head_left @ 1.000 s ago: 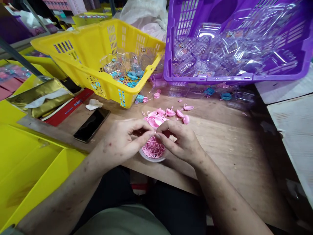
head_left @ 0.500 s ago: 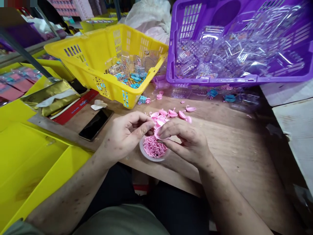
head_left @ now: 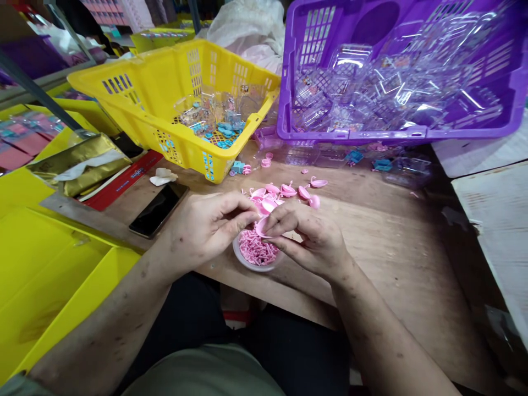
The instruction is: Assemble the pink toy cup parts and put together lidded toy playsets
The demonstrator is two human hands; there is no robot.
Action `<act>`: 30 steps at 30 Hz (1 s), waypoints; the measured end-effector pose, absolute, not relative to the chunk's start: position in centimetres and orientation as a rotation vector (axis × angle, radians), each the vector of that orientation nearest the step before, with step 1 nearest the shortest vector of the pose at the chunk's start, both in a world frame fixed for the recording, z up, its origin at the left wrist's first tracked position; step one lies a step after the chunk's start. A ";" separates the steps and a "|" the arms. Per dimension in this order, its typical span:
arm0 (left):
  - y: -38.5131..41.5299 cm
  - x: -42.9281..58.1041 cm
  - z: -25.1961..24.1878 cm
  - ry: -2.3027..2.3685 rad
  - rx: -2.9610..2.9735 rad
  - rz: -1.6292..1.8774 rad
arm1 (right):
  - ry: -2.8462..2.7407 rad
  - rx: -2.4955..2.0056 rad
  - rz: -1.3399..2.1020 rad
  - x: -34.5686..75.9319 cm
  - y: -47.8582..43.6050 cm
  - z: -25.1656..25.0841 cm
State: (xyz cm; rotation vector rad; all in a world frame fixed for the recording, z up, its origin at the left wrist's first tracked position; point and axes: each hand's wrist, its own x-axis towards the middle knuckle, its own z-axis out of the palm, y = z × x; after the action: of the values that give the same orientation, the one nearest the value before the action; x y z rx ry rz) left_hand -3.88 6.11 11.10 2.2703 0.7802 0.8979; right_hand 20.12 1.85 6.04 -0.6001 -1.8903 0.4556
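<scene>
The right hand [head_left: 308,237] grips a pink cup [head_left: 261,227], mostly hidden a second ago, over the bowl [head_left: 258,268] of pink bits [head_left: 258,251], the left hand [head_left: 208,226] pinched at the cup's rim, suggesting this piece remains unfinished.

Muted green shirt [head_left: 202,374], sleeve [head_left: 16,385] ending above the wrist, dark trousers [head_left: 301,346], spotted bare forearms [head_left: 111,313], ungloved hands [head_left: 307,234]

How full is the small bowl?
The bowl is not empty: small pink pieces cover most of its visible inside; how deep, I cannot tell.
</scene>
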 end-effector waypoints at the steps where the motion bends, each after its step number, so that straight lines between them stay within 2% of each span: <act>1: 6.1 -3.8 11.1 0.755 2.297 0.918 | -1.878 -0.597 0.455 20.0 1.8 6.0; 11: 5.0 -2.9 9.0 0.836 2.046 1.154 | -1.731 -0.626 0.427 19.4 1.7 5.2; 18: 5.7 -1.9 9.3 0.781 1.921 1.054 | -1.756 -0.662 0.375 19.8 2.1 5.1; 24: 6.2 -2.4 7.5 0.826 1.909 0.979 | -1.873 -0.639 0.398 20.1 2.7 4.6; 30: 6.8 -3.5 5.8 0.869 2.043 0.976 | -1.934 -0.881 0.199 23.0 3.5 4.3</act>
State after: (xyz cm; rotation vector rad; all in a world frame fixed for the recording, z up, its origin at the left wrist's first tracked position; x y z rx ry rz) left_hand -3.51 6.84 5.80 2.0430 0.8685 0.9761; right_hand 23.03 3.52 4.33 -0.8815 -1.9344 0.1986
